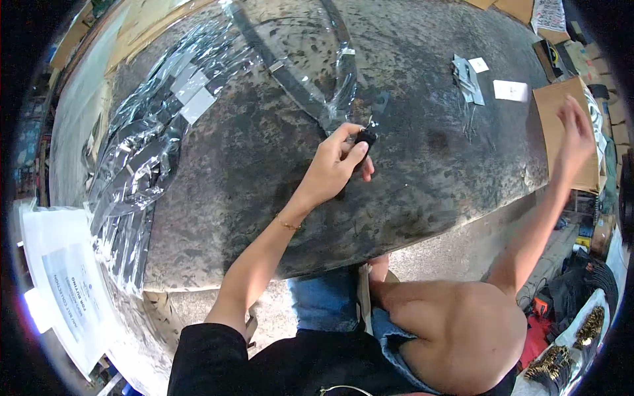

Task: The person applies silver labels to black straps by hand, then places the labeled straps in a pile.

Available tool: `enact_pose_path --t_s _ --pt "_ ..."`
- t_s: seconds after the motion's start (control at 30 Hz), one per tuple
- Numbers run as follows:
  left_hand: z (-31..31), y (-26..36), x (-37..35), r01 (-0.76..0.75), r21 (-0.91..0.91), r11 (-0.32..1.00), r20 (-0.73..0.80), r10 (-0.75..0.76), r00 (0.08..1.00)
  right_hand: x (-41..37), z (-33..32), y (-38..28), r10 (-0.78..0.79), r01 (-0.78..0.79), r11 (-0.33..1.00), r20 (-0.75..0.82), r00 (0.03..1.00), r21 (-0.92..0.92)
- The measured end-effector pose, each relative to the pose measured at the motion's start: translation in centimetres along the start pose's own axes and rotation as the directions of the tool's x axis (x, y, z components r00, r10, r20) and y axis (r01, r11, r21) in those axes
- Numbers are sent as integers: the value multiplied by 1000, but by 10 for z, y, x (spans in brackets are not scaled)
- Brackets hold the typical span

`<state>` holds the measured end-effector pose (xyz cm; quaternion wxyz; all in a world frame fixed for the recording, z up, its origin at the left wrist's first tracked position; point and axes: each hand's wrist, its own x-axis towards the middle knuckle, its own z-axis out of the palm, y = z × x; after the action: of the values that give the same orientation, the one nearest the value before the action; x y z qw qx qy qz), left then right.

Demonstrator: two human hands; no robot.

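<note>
My left hand [337, 165] is closed on the dark end of a belt [297, 86], thumb on top, over the middle of the table. The belt is black, wrapped in clear plastic, and its two lengths run up to the far edge. My right hand [576, 135] is raised at the right, slightly blurred, over a cardboard box [551, 125]. Its fingers stretch upward and I see nothing in them. Left of the belt lies a big heap of plastic-wrapped belts [142, 155] with pale tags [195, 92] on top.
Grey tags [466, 79] and white cards [510, 90] lie on the dark, scuffed table [409, 171] at the right. A printed white bag [69, 284] hangs at the left. Black straps [588, 284] and gold-coloured metal parts [555, 363] lie at lower right, beyond my bare knee.
</note>
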<state>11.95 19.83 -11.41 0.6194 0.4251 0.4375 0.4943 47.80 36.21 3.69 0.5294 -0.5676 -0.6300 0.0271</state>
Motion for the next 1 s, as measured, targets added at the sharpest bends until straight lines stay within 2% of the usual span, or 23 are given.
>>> enact_pose_path --t_s 0.03,0.1,0.13,0.17,0.23,0.27,0.3,0.33,0.37,0.4,0.47,0.53,0.6,0.73,0.8,0.87,0.93,1.0 --pt "0 0 0 -14 -33 999 -3 14 1000 -8 -8 -19 7 -7 1000 1 1000 3" --pt "1 1 0 -30 -74 997 -18 29 999 -33 -13 -60 18 -58 974 181 983 218" --pt "1 1 -1 -22 -70 997 -15 21 1000 -46 -12 -70 22 -150 929 353 935 339" --pt "1 1 -1 -31 -66 997 -27 29 999 -60 -8 -81 -1 -258 862 510 860 437" --pt "2 1 -1 -36 -57 998 -39 34 999 -99 20 -114 73 -445 822 709 702 356" --pt "2 0 -2 -61 -49 997 -42 58 997 -119 36 -113 62 -546 759 796 603 354" --pt "2 0 -2 -85 -40 996 -44 83 996 -138 53 -113 7 -656 639 850 527 402" --pt "2 -1 -1 -78 -32 996 -44 77 996 -151 66 -115 110 -754 608 915 389 248" --pt "2 -3 -1 -97 -31 995 -49 95 994 -166 78 -117 144 -851 475 934 327 224" --pt "2 -3 -1 -116 -31 993 -53 114 992 -177 87 -117 146 -856 466 934 326 226" --pt "2 -2 -2 -94 -43 995 -63 91 994 -191 101 -113 207 -920 308 927 313 242" --pt "2 -2 -2 -73 -61 995 -71 69 995 -195 109 -111 232 -926 293 922 308 236" --pt "2 -3 -1 -126 -85 988 -63 121 991 -196 114 -110 274 -915 325 902 335 240" --pt "4 -1 -3 -102 -108 989 -80 93 992 -200 116 -106 236 -921 309 919 317 238" --pt "4 -1 -2 -105 -116 988 -82 96 992 -200 114 -110 283 -928 248 895 344 279" --pt "1 -3 -1 -110 -122 986 -86 100 991 -200 113 -114 265 -928 247 902 341 278" --pt "0 -4 -1 -159 80 984 -122 167 978 -201 114 -115 252 -929 245 906 339 279" --pt "1 1 -3 -154 68 986 -120 162 979 -205 119 -113 184 -929 199 919 349 313"
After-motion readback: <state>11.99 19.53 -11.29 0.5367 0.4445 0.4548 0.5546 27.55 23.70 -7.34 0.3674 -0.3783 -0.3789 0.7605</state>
